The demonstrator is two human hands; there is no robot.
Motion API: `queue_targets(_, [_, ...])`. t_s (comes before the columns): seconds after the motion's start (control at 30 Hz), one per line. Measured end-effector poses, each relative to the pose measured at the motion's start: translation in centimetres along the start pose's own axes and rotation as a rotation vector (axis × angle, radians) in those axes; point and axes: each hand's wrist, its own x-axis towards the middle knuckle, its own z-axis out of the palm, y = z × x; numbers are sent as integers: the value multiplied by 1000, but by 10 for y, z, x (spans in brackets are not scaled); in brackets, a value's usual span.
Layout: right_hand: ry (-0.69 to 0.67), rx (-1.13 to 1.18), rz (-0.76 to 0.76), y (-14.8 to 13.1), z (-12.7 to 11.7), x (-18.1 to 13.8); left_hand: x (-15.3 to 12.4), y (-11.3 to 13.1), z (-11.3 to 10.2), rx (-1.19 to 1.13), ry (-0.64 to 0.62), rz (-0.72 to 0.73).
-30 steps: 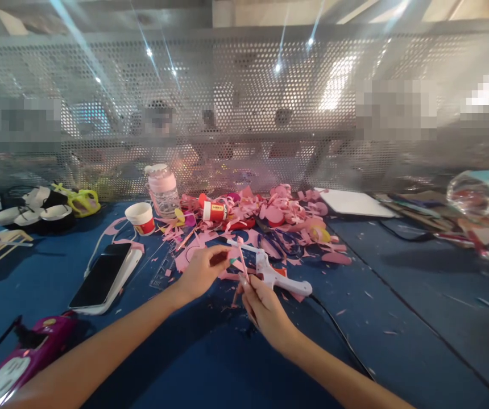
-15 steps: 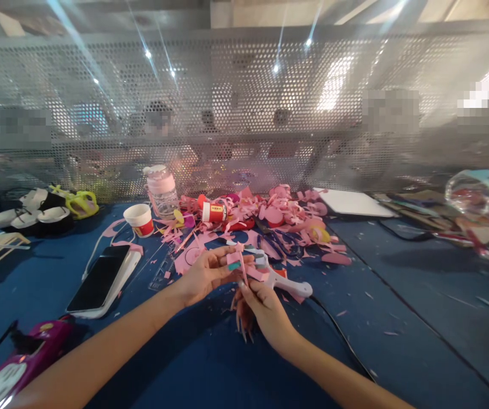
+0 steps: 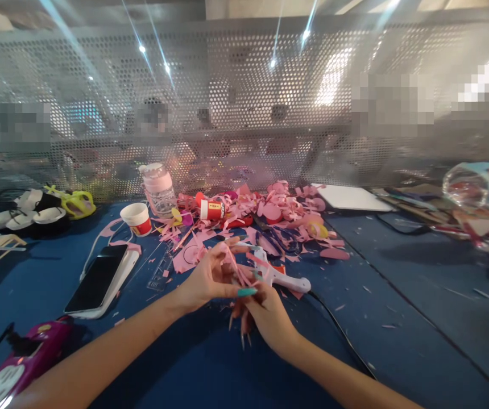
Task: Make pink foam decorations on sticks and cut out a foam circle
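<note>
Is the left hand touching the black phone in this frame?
Apart. The head view shows a strip of blue table plainly between the left hand and the black phone.

small lights (image 3: pixel 273 62) flare into bluish streaks between eleven and one o'clock; the perforated screen (image 3: pixel 244 102) is hazy, pixelated at ten and two. the bench (image 3: pixel 423 272) is dim, darkly shadowed towards seven.

The right hand (image 3: pixel 270 318) partly hides a blurred pink strip (image 3: pixel 230 258).
</note>
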Motion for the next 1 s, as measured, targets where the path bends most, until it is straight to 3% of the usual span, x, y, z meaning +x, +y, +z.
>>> queue_targets(0.17, [-38,-275,-109,-1,-2,-5,-2,-5,0,71,24,53])
queue_targets(0.47, [56,-691,-317,-7,-7,-7,-6,-21,8,109,240,174])
queue_targets(0.77, [119,-803,-377,-6,-18,-1,-3,-11,4,259,149,149])
queue_targets(0.9, [201,-898,-427,-8,-23,3,-5,-5,3,445,336,156])
queue_targets(1.0, [192,-876,-533,-7,-26,6,-9,1,5,575,516,301])
